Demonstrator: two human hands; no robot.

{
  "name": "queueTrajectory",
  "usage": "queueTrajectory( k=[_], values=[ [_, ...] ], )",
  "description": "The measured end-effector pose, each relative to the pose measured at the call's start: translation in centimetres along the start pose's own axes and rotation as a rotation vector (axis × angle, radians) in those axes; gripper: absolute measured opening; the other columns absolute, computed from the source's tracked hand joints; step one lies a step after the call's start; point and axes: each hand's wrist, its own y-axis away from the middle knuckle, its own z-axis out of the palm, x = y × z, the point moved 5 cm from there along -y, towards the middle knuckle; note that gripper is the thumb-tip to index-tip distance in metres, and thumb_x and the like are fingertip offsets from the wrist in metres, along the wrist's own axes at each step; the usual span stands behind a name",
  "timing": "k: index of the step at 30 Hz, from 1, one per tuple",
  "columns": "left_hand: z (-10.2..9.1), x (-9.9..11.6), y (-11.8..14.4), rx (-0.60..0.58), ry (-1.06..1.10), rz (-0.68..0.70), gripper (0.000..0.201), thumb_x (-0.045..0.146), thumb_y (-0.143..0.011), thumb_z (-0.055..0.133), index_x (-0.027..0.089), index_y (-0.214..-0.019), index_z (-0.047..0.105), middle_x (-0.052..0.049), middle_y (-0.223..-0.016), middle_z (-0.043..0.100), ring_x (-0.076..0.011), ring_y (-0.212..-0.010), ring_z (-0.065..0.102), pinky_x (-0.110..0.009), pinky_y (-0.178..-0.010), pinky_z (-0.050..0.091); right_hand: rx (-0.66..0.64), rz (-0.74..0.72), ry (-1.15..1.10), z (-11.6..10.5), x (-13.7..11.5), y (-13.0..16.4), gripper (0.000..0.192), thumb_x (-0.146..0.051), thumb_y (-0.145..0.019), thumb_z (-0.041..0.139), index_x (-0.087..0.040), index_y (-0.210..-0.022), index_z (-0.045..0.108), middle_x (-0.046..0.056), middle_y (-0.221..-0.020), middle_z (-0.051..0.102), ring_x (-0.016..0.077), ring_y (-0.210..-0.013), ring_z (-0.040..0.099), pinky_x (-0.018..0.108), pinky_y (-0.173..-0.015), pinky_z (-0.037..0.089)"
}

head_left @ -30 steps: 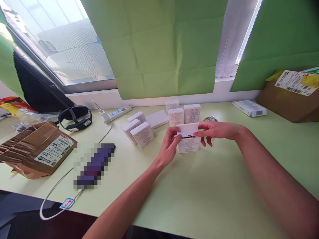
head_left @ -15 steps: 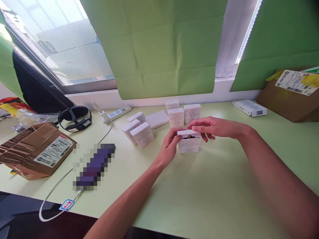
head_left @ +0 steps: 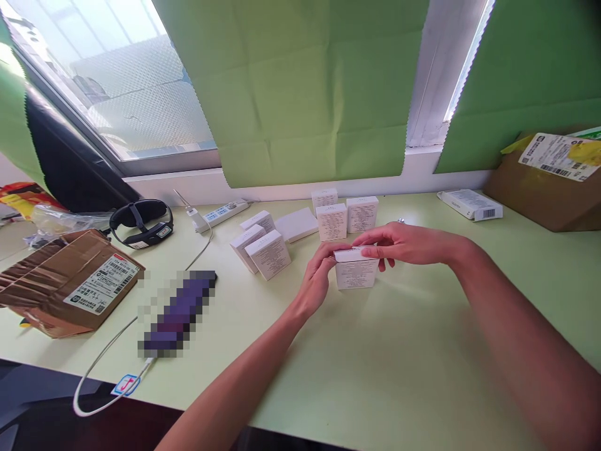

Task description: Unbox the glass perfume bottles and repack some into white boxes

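Two hands meet on one small white box (head_left: 355, 274) that stands upright on the pale green table (head_left: 404, 351), a little past its middle. Only the head view is there to go by. The left hand (head_left: 318, 275) grips the box's left edge near the top, fingers curled round it. The right hand (head_left: 404, 243) lies over the top, its fingertips (head_left: 370, 252) pressing the lid flap flat; the thumb's place cannot be told. Both hands are closed narrowly on the box, and no dark gap shows under the flap.

Behind the box, near the wall, three like boxes (head_left: 346, 215) stand upright in a close group. To their left, three more (head_left: 260, 244) lean together, with a flat white one (head_left: 297, 224) lying between the two groups. A small shiny thing (head_left: 400, 220) peeks out just behind the right hand, too hidden to name.

Farther left lie a power strip (head_left: 220, 213), a black headband (head_left: 141, 222), a torn brown parcel (head_left: 66, 282) with a label, and a white cable (head_left: 110, 351) running to a blurred-out dark object (head_left: 178, 311). At the right, a flat white carton (head_left: 469, 204) sits near a cardboard box (head_left: 549, 181). Green paper (head_left: 300, 88) covers much of the window above.
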Motion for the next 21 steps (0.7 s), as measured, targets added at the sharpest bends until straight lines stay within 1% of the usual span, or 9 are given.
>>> queueTrajectory(
  k=[4,8,11,16,19,21],
  values=[
    [0.0,0.1,0.0,0.008,0.005,0.033,0.037,0.027,-0.093,0.034,0.023,-0.116,0.063,-0.005,-0.121,0.061,-0.0225,-0.111,0.054,-0.036,-0.094,0.043,0.006,0.011,0.017,-0.1,0.0,0.1,0.049,-0.059,-0.091,0.046,-0.03,-0.127,0.061,0.003,-0.105,0.069,0.018,-0.081,0.065,0.032,-0.07,0.049],
    [0.3,0.6,0.1,-0.006,-0.065,0.092,0.026,0.036,-0.095,0.046,0.024,-0.111,0.064,-0.006,-0.117,0.059,-0.02,-0.108,0.054,-0.031,-0.09,0.045,0.025,0.036,0.06,-0.1,0.1,0.2,0.051,-0.062,-0.089,0.047,-0.029,-0.126,0.061,0.005,-0.1,0.07,0.0191,-0.079,0.065,0.032,-0.069,0.047],
    [0.4,1.0,0.2,-0.003,-0.083,0.141,0.024,0.036,-0.096,0.047,0.025,-0.108,0.065,-0.006,-0.115,0.057,-0.0185,-0.107,0.054,-0.03,-0.089,0.046,0.037,0.052,0.096,-0.1,0.0,0.3,0.053,-0.063,-0.088,0.046,-0.029,-0.126,0.061,0.005,-0.093,0.071,0.0197,-0.078,0.065,0.032,-0.068,0.045],
    [0.4,1.0,0.1,0.009,-0.122,0.143,0.028,0.038,-0.097,0.045,0.026,-0.109,0.066,-0.006,-0.114,0.056,-0.0193,-0.108,0.054,-0.03,-0.089,0.046,0.036,0.044,0.088,0.0,-0.3,0.3,0.052,-0.063,-0.088,0.046,-0.027,-0.122,0.064,0.006,-0.096,0.071,0.0197,-0.077,0.064,0.031,-0.066,0.043],
    [0.3,1.1,0.1,0.005,-0.126,0.144,0.028,0.038,-0.097,0.045,0.027,-0.111,0.067,-0.006,-0.114,0.056,-0.0193,-0.108,0.053,-0.029,-0.089,0.046,0.027,0.04,0.071,0.0,-0.4,0.3,0.051,-0.062,-0.088,0.046,-0.027,-0.121,0.064,0.006,-0.1,0.07,0.0193,-0.077,0.065,0.031,-0.067,0.043],
    [0.3,1.1,0.2,-0.002,-0.129,0.147,0.028,0.036,-0.097,0.045,0.028,-0.112,0.067,-0.006,-0.113,0.055,-0.0191,-0.108,0.053,-0.029,-0.088,0.046,0.031,0.056,0.078,0.0,-0.3,0.3,0.051,-0.063,-0.088,0.046,-0.028,-0.122,0.063,0.006,-0.099,0.071,0.0198,-0.078,0.065,0.031,-0.068,0.044]
  ],
)
